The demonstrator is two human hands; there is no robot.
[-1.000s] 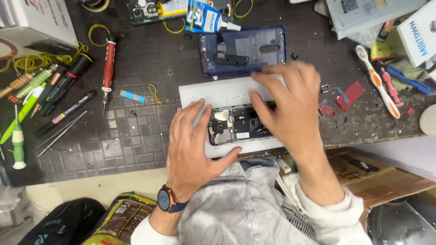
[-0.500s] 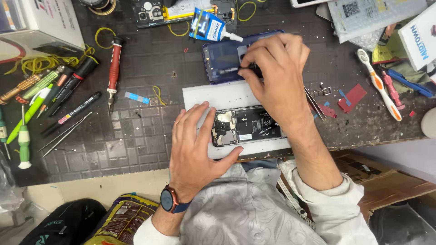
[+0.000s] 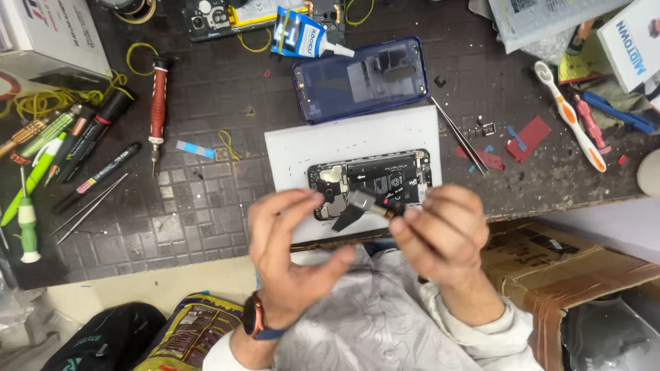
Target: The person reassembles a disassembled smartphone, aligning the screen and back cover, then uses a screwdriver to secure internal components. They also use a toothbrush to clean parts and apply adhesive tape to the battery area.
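Both hands lifted off the phone (image 3: 371,180) since half a second ago: right hand (image 3: 440,237) withdrawn from the blue back cover (image 3: 361,79), left hand (image 3: 292,251) raised from the white pad (image 3: 354,141).

Small part (image 3: 364,205) (grey tab with a dark flex strip, a dark lump at its right end) held between both hands, above the near edge of the pad and just in front of the phone. Long axis roughly left to right, slightly tilted. Right fingertips (image 3: 405,216) pinched shut on the right end. Left thumb and forefinger curled toward the left end; contact not clear, so clamped or merely close cannot be told. Right hand nearer, and holding.

Phone open, flat on the pad, long axis left to right, directly beyond the part. Back cover beyond the pad, inner face up, touching the far edge. Tweezers (image 3: 459,134) right of the pad, slanted. Red screwdriver (image 3: 158,103) well to the left.

Hidden or unclear: near edge of the phone behind the fingers; exact kind of part (too small); far items cut off by the frame top.
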